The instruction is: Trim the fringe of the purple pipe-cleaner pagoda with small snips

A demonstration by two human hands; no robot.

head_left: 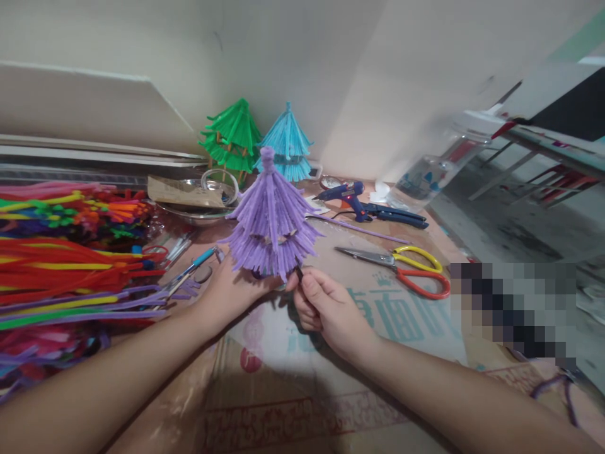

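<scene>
A purple two-tiered pagoda (276, 217) made of pipe cleaners stands upright in the middle of the head view. At its base, on the left, my left hand (241, 284) grips it, and the fringe of the lower roof partly hides the fingers. My right hand (326, 302) is closed in a pinch around a small thin dark tool (299, 272). The tool's tip touches or nearly touches the lower roof's edge; its exact kind is unclear. Behind stand a green pagoda (234, 139) and a light blue pagoda (287, 142) of similar build.
Bundles of coloured pipe cleaners (70, 271) fill the left side. Scissors (397, 260) with yellow and red handles, a blue glue gun (345, 192) and dark blue pliers (397, 215) lie to the right. A metal bowl (189, 214) and a clear plastic jar (425, 173) stand farther back.
</scene>
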